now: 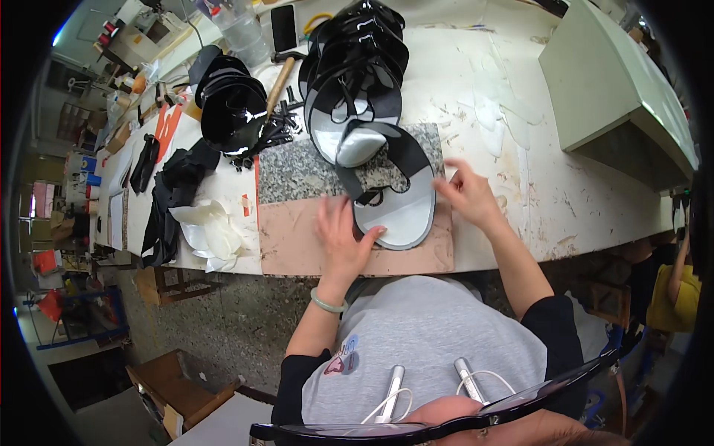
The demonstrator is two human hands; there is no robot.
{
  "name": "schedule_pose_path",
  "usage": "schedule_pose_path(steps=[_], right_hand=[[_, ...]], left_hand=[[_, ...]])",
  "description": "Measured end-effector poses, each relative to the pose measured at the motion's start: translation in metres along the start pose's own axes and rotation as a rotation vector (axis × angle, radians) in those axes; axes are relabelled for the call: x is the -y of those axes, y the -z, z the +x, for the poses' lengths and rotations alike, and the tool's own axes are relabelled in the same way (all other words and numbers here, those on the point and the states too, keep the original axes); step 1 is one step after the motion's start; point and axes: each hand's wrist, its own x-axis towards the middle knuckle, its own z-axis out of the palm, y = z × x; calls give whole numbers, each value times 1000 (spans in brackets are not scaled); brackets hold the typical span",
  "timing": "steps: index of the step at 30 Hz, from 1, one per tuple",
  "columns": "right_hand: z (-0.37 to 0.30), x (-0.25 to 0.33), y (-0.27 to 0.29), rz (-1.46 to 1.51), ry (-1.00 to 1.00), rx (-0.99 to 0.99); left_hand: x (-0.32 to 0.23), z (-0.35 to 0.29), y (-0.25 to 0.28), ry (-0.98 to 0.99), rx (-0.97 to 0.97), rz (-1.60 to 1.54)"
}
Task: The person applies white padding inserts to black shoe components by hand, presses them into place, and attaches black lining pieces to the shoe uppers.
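Note:
A flat shoe upper (405, 215), pale grey lining facing up with dark grey straps, lies on a pinkish-brown board (297, 245) and a speckled stone slab (290, 178). My left hand (343, 236) is at its left edge, fingers spread and thumb resting on the lining. At its right edge is my right hand (470, 197), fingers loosely bent and apart, with the tips close to or touching the rim. Just beyond, a row of glossy black shoe uppers (353, 56) stands nested together, the nearest one's grey lining overlapping the flat piece.
More black uppers (234, 104) stand at the left, near a hammer (280, 85) and small black strips (277, 130). Black material (175, 193) and white pieces (212, 234) lie along the left front. A pale box-like stand (617, 97) occupies the right; a phone (283, 28) lies behind.

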Motion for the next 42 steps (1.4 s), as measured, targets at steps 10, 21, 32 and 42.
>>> schedule_pose_path(steps=[10,21,32,42], right_hand=[[-5,30,-11,301,198,-53],[-8,-26,8,330,195,-38],[-75,-154,194,428,-53,-624],[36,-296,403,-680,-475,-1037]], left_hand=[[-11,45,32,-23,-185,-450],[140,179,32,-44,-296,-150],[226,230,62,156,36,141],[367,277,123,135,-525,432]])
